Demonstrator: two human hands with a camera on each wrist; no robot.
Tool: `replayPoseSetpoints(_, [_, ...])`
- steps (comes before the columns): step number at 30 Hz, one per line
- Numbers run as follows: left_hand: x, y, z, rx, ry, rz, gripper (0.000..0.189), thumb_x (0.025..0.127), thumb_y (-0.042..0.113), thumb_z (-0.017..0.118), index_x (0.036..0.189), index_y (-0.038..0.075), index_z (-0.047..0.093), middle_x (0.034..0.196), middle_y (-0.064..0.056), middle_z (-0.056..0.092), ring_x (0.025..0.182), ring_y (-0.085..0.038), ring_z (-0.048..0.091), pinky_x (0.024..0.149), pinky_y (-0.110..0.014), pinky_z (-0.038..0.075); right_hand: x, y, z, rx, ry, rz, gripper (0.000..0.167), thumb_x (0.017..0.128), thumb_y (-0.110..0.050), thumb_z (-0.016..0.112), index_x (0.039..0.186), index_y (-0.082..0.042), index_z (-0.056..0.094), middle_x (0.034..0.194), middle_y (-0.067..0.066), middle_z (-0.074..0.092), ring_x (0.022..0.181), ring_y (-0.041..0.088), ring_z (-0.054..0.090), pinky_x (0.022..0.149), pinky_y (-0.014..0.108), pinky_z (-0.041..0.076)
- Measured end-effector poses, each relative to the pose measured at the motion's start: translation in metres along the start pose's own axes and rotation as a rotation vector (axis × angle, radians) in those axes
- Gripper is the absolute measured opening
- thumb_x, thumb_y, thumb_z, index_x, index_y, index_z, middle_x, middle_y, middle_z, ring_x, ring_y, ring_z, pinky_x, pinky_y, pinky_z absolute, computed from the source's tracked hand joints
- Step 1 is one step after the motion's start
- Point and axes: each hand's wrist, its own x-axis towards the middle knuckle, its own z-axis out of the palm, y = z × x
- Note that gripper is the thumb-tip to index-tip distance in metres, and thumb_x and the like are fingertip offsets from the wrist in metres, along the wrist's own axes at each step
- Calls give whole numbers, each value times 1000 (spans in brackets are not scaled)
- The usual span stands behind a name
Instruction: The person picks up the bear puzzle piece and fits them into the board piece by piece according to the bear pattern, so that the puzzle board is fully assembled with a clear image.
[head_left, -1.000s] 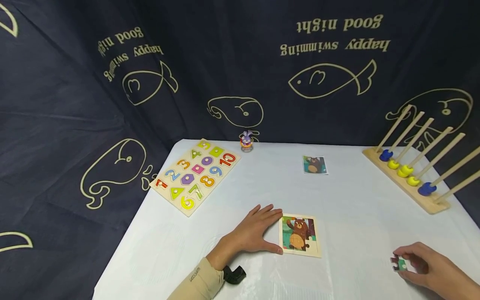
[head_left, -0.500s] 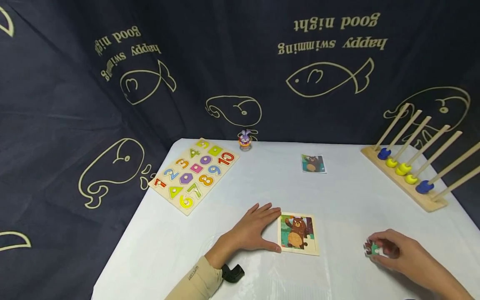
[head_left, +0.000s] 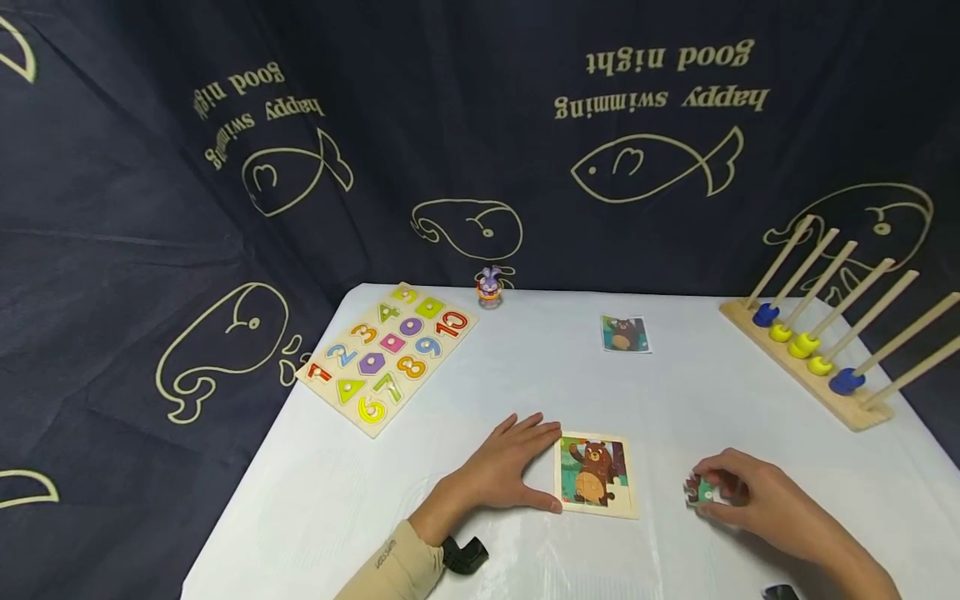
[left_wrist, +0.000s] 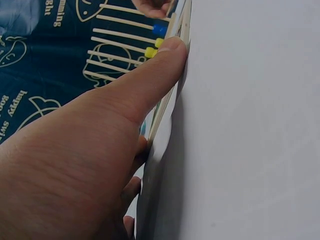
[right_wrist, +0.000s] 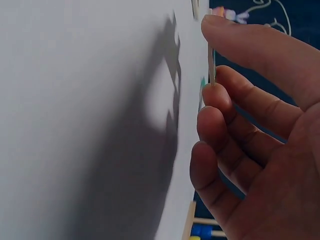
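A bear jigsaw puzzle (head_left: 594,471) in a pale wooden frame lies on the white table, with a bare gap at its lower right. My left hand (head_left: 502,467) rests along the frame's left side, fingers spread and thumb at the near corner. In the left wrist view, the thumb (left_wrist: 155,65) lies against the frame's edge. To the right of the puzzle, my right hand (head_left: 757,496) pinches a brown and green jigsaw piece (head_left: 702,490) between thumb and fingers. The right wrist view shows this thin piece (right_wrist: 211,60) edge-on, held off the table above its shadow.
A number puzzle board (head_left: 390,354) lies at the left. A small purple rabbit figure (head_left: 490,286) stands at the back, and a bear picture card (head_left: 625,334) lies right of it. A wooden peg rack (head_left: 806,367) with blue and yellow beads stands at the right. Dark fabric hangs behind.
My right hand has carried the jigsaw piece leftward and slightly away from me, closer to the puzzle. The left hand stays at the frame's left side.
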Motion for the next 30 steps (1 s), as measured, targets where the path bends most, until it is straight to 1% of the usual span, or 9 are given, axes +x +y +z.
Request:
replayPoseSetpoints(8, [-5, 3, 5, -11, -8, -7, 105, 71, 81, 55, 152, 19, 31, 153, 10, 30, 144, -17, 17, 115, -48, 12, 10, -18, 13, 22, -28, -23, 39, 70, -37, 85, 101, -19, 69, 78, -7, 51, 71, 9, 46, 57, 23, 41])
replayPoseSetpoints(10, [-6, 3, 6, -15, -6, -6, 105, 71, 81, 55, 152, 19, 31, 153, 10, 29, 144, -17, 16, 115, -48, 12, 13, -20, 16, 27, -32, -55, 39, 71, -38, 84, 101, -19, 68, 79, -7, 52, 71, 8, 47, 57, 23, 41])
replayPoseSetpoints(14, [-6, 4, 7, -17, -4, -4, 105, 71, 82, 55, 152, 19, 31, 154, 10, 29, 144, -17, 16, 115, -48, 12, 17, -23, 20, 12, -12, -151, 38, 74, -39, 82, 103, -20, 68, 82, -10, 52, 72, 6, 48, 58, 22, 43])
replayPoseSetpoints(16, [-5, 3, 7, -15, -6, -3, 105, 71, 82, 55, 152, 19, 30, 154, 10, 29, 144, -17, 15, 115, -48, 12, 19, -24, 21, -3, -2, -179, 38, 74, -39, 82, 104, -20, 67, 83, -11, 52, 73, 5, 48, 60, 22, 43])
replayPoseSetpoints(19, [-4, 2, 7, -6, -4, -2, 104, 72, 81, 54, 152, 19, 30, 154, 10, 28, 144, -17, 15, 115, -48, 13, 24, -29, 24, -11, -13, -186, 38, 75, -39, 81, 105, -20, 67, 82, -12, 52, 73, 5, 48, 60, 21, 41])
replayPoseSetpoints(23, [-2, 1, 4, -1, 3, -2, 105, 72, 81, 55, 152, 19, 31, 153, 9, 29, 144, -18, 17, 115, -48, 13, 30, -36, 26, -16, -19, -207, 36, 75, -36, 82, 104, -20, 68, 80, -11, 51, 73, 6, 48, 60, 21, 39])
replayPoseSetpoints(27, [-1, 1, 2, -4, 6, 0, 105, 71, 81, 56, 152, 18, 32, 153, 7, 31, 144, -19, 18, 115, -48, 13, 32, -41, 29, -26, -21, -249, 35, 75, -33, 82, 104, -20, 68, 81, -13, 52, 73, 6, 49, 62, 22, 41])
replayPoseSetpoints(30, [-1, 0, 2, -7, 5, -1, 105, 71, 81, 55, 152, 19, 31, 154, 8, 29, 144, -18, 16, 115, -48, 13, 34, -44, 31, -38, -25, -267, 36, 75, -34, 82, 104, -20, 68, 83, -14, 53, 74, 4, 49, 63, 24, 43])
